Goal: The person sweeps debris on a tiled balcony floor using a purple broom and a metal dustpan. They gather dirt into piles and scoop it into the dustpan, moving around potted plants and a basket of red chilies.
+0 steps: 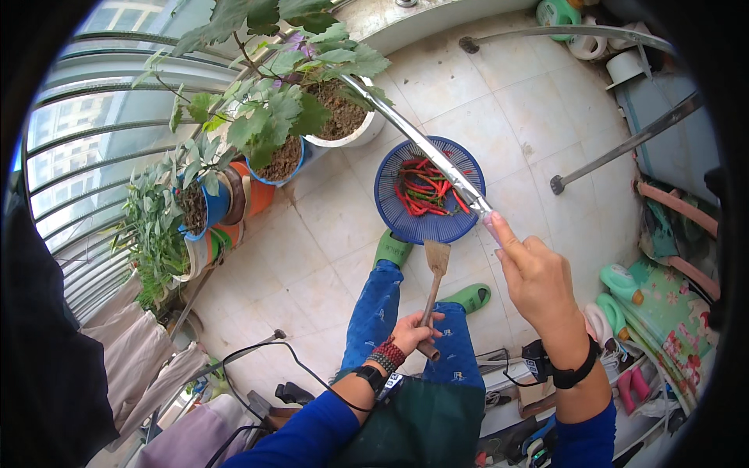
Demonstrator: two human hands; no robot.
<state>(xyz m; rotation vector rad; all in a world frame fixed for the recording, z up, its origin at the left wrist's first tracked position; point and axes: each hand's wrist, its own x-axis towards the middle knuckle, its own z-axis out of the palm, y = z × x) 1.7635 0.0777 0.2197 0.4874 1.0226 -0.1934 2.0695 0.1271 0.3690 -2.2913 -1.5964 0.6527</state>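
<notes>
My left hand (414, 333) is closed around the handle of a small trowel-like tool (437, 257) with a flat, dirty blade pointing away from me. With my right hand (529, 275) I grip the near end of a long shiny metal pole (409, 133), index finger laid along it. The pole slants up and left, crossing in view over a blue plastic basket (383, 193) and reaching into the plant leaves. Red and some green chili peppers (422, 186) lie in the basket on the floor; whether the pole touches the basket cannot be told.
Potted plants stand along the barred window at left, among them a white pot (366, 131) and a blue pot (215, 207). Metal rack legs (626, 146) rise at right, near plastic bottles (620, 282). Clothes (137, 362) hang at lower left. My green clogs (392, 248) rest on tiles.
</notes>
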